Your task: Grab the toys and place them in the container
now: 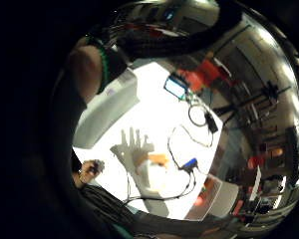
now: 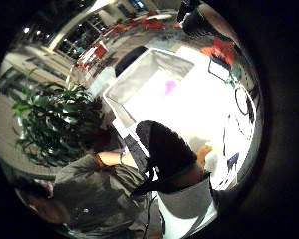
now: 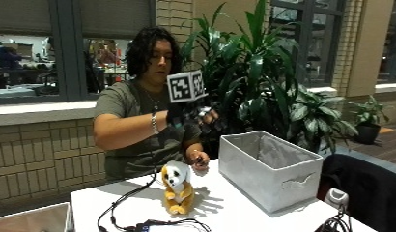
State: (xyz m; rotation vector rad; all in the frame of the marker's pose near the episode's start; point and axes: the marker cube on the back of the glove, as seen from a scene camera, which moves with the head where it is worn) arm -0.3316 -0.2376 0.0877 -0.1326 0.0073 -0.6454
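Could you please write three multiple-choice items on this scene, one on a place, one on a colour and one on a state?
1. Where is the plush dog?
A. inside the container
B. on the white table, beside the container
C. in the gloved hand

2. What colour is the container?
A. grey
B. red
C. green

3. What is the gloved right hand doing?
A. pressing on the table
B. gripping the dog
C. raised in the air above the table, holding nothing

Answers: 1 B, the dog sits upright on the table, apart from the container's side. 2 A, its fabric walls are grey. 3 C, the outside view shows the hand up at chest height, and its fingers look spread in the shadow it casts on the table.
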